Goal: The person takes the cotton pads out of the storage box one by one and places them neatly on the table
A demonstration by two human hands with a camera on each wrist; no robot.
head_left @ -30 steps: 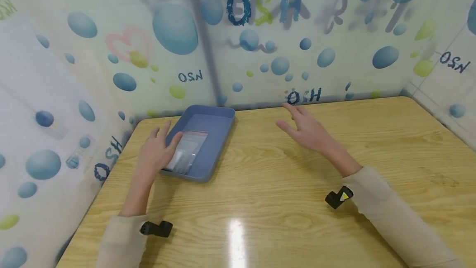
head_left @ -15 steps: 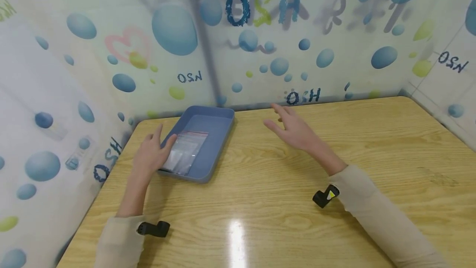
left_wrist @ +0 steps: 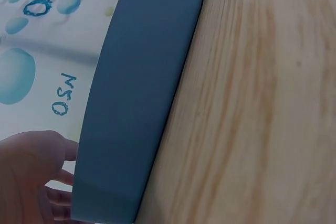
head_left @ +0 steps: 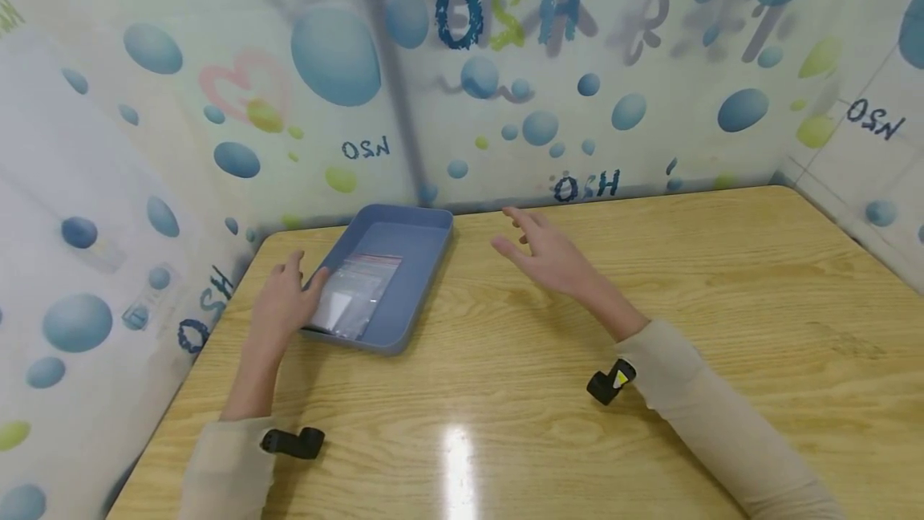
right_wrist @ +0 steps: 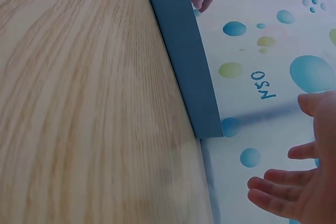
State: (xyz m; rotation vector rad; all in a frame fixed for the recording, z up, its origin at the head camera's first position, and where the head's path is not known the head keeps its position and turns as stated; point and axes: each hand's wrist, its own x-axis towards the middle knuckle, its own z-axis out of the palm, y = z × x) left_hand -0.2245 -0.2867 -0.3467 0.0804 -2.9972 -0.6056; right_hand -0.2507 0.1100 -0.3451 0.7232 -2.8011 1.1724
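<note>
A blue shallow tray (head_left: 411,241) lies on the wooden table at the back left. Inside its near left part are clear zip bags (head_left: 364,291) with a red strip along the top, overlapping each other; a white patch shows among them. My left hand (head_left: 280,305) is at the tray's left side, fingers spread and thumb overlapping the rim and bag edge in the head view. To the right of the tray my right hand (head_left: 550,260) hovers over the table, fingers extended toward the tray and nothing held. The right wrist view shows it apart from the tray wall (right_wrist: 185,56).
The wooden table (head_left: 577,424) reaches back to a wall (head_left: 498,143) covered with a bubble-print sheet. Another printed sheet (head_left: 144,223) hangs along the table's left side. Each sleeve carries a small black camera, one at the left wrist (head_left: 292,443).
My right hand has moved left and slightly nearer, closer to the tray. My left hand has drifted a little left and toward me, uncovering more of the bags. The tray stays put.
</note>
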